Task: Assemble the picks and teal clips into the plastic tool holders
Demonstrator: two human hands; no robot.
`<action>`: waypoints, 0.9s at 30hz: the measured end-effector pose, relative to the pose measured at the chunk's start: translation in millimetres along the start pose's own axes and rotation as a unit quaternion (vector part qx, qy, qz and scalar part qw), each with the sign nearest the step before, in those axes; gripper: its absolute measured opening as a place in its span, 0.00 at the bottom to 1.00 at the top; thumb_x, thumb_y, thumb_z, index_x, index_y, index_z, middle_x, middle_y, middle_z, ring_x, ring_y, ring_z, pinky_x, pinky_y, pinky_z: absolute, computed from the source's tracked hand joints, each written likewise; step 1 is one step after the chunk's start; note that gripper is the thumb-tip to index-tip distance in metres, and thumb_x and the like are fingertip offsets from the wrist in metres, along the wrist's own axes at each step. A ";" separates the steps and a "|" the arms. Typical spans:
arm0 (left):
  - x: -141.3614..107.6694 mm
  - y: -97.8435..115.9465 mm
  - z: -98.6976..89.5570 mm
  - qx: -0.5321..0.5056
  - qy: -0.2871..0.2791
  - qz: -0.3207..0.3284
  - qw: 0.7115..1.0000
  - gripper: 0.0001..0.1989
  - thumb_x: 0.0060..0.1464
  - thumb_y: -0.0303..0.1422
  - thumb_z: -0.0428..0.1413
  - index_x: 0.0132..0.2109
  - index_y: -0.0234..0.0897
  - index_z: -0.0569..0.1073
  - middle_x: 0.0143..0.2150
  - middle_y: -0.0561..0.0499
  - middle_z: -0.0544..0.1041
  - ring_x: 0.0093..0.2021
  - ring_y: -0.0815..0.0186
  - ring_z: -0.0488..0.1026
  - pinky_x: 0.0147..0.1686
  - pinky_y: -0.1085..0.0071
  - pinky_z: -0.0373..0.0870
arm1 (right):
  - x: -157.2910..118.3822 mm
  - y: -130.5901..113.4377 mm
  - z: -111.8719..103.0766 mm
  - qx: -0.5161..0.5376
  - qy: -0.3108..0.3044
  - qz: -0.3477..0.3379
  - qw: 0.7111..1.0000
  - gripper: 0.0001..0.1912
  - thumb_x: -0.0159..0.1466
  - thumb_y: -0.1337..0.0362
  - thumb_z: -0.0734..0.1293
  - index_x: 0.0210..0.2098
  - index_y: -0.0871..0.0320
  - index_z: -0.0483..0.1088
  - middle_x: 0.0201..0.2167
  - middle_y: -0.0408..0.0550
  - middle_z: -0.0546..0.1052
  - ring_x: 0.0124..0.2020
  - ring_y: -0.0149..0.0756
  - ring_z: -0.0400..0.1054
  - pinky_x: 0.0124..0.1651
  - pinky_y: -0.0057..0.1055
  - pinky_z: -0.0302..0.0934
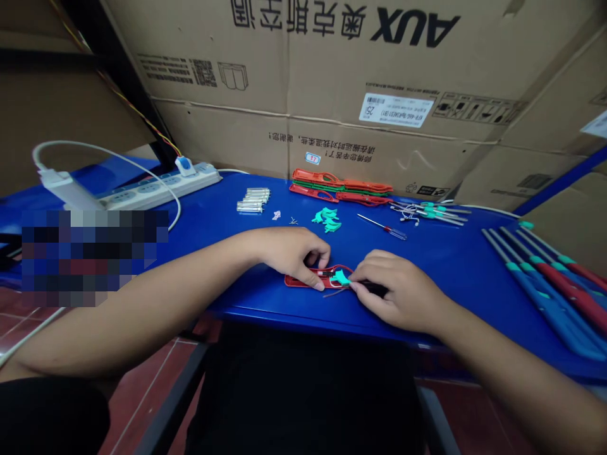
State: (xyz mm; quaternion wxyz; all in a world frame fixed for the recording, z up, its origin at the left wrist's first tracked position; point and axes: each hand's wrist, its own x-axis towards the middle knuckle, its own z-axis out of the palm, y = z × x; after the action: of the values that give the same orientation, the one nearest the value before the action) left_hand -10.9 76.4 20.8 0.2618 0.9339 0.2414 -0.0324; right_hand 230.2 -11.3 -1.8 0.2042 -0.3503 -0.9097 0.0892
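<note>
My left hand is closed on a red plastic lighter shell half, its thumb pressing near the front edge and a finger on the far edge. A small black part and thin wires show inside the shell. My right hand pinches at the right end, with its fingertips on a teal trigger piece that lies over the shell. A dark wire sticks out in front of the shell. The right hand's fingers hide the shell's right end.
Behind my hands lie teal triggers, a screwdriver, small screws, metal tubes and stacked shells. Wired rods and long lighters lie right. A power strip stands left; a cardboard box walls the back.
</note>
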 end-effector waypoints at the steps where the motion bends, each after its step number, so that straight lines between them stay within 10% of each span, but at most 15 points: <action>1: 0.1 -0.5 0.2 0.002 0.002 0.003 1.000 0.19 0.51 0.47 0.64 0.43 0.38 0.76 0.33 0.53 0.76 0.31 0.70 0.69 0.31 0.73 0.59 | 0.3 -0.9 -1.0 -0.005 -0.002 -0.010 1.000 0.08 0.66 0.67 0.64 0.37 0.59 0.75 0.33 0.49 0.78 0.37 0.37 0.68 0.43 0.35 0.63; 27: 5.6 -1.6 1.3 -0.083 0.001 -0.053 0.995 0.12 0.57 0.42 0.59 0.38 0.37 0.76 0.28 0.55 0.74 0.26 0.72 0.67 0.26 0.75 0.57 | 5.5 9.5 -5.4 -0.022 -0.014 -0.006 1.000 0.10 0.66 0.65 0.64 0.37 0.58 0.79 0.31 0.50 0.75 0.35 0.37 0.65 0.39 0.35 0.62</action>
State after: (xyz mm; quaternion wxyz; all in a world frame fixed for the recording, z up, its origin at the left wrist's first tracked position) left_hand -6.6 79.3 17.9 0.3358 0.8951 0.2924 -0.0254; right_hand 234.5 -0.4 1.9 0.1846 -0.3479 -0.9163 0.0726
